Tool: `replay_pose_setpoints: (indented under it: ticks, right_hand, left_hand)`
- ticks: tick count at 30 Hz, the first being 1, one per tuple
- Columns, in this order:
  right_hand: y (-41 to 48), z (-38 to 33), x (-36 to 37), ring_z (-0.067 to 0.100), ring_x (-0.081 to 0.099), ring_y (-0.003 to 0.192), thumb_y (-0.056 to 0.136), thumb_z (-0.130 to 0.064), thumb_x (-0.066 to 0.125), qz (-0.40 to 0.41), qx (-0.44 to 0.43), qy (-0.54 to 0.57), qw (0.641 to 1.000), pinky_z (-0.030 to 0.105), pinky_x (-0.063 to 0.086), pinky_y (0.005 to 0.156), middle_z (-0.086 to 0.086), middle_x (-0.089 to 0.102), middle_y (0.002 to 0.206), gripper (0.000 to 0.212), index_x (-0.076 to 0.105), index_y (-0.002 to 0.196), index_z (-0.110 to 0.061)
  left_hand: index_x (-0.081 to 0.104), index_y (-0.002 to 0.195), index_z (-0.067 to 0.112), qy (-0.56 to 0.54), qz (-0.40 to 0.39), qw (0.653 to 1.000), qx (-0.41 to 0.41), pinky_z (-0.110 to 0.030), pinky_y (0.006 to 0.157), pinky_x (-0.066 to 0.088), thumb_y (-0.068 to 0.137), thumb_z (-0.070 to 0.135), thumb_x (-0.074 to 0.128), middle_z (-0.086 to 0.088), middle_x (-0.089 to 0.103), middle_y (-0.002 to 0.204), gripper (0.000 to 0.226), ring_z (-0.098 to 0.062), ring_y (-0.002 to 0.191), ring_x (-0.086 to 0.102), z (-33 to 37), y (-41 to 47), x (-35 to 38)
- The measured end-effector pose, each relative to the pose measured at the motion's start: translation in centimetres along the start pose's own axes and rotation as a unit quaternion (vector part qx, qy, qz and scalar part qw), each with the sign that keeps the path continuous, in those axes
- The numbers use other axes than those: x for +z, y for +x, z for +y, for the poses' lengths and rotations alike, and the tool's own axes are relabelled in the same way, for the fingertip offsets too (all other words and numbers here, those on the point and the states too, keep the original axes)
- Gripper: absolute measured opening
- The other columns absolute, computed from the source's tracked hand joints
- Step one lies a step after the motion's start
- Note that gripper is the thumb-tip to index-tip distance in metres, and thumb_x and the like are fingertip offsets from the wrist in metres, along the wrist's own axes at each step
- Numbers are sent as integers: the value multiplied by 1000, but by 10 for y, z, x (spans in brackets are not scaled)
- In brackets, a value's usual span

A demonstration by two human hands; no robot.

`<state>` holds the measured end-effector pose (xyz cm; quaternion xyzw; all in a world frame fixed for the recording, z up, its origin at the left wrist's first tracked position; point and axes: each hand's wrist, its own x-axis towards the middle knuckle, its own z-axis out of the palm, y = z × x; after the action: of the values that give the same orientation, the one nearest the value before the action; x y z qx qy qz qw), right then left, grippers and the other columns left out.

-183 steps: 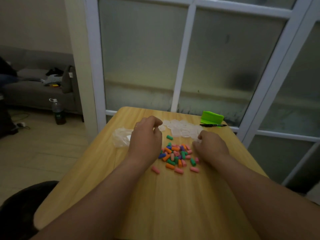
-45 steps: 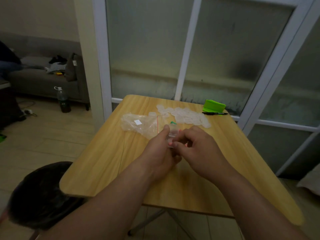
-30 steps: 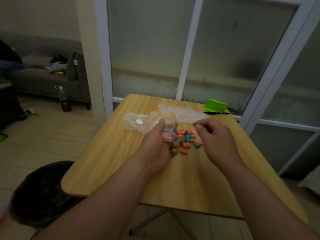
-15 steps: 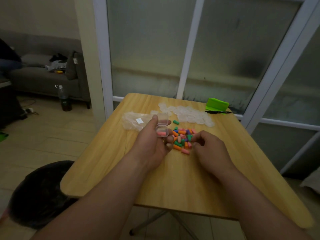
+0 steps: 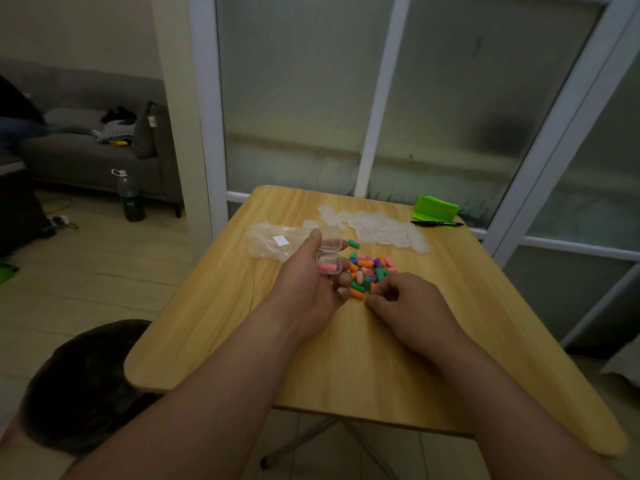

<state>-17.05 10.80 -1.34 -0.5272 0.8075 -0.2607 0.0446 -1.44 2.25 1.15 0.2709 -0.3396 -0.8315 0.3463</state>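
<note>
Head view: my left hand (image 5: 308, 289) grips a small clear box (image 5: 329, 264), its lid open and pink pieces inside, just left of the pile of coloured pieces (image 5: 369, 270) on the table (image 5: 381, 358). My right hand (image 5: 412, 306) curls its fingers at the pile's near edge; I cannot tell whether they pinch one.

We see a dim, soft, slightly grainy view; the frosted glass (image 5: 294, 98) looks dull grey, and the door frames (image 5: 585, 109) bow near the edges.

Smooth wood-grain table (image 5: 363, 358), clear glossy plastic case (image 5: 329, 252), matt foam earplugs (image 5: 369, 271)
</note>
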Motion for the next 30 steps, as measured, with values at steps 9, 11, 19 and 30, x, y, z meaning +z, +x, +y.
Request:
replay_pose_setpoints:
  ticks: [9,11,19,30]
  right_hand:
    - [3,-7,-22,4,65,88,96,-26,76,110,-1,194,975,21,45,67,-11,71,91,5,72,99,-25]
    - [1,-19,-30,4,67,87,97,-24,75,127,-36,224,966,21,50,70,-10,73,90,2,73,98,-25]
    - [-9,-43,-30,4,58,83,93,-27,77,95,-128,120,980,19,43,70,-11,61,91,8,73,88,-32]
    - [-10,-42,-27,-4,54,89,96,-32,74,78,-123,80,986,14,36,65,-12,56,94,8,77,100,-38]
  left_hand:
    - [58,116,14,17,-16,999,-23,-25,51,35,109,54,37,-4,57,71,46,-13,59,45,-11,-2,9]
    - [58,118,12,26,-23,999,-28,-25,51,35,109,55,37,-4,58,72,49,-13,59,45,-15,-1,11]
    - [69,127,13,43,-84,995,-24,-29,63,34,111,52,28,-3,56,82,58,-12,68,43,-24,-3,16]
    - [76,112,15,56,-78,995,-31,-32,70,36,109,54,34,-9,57,94,57,-18,79,45,-26,0,12]
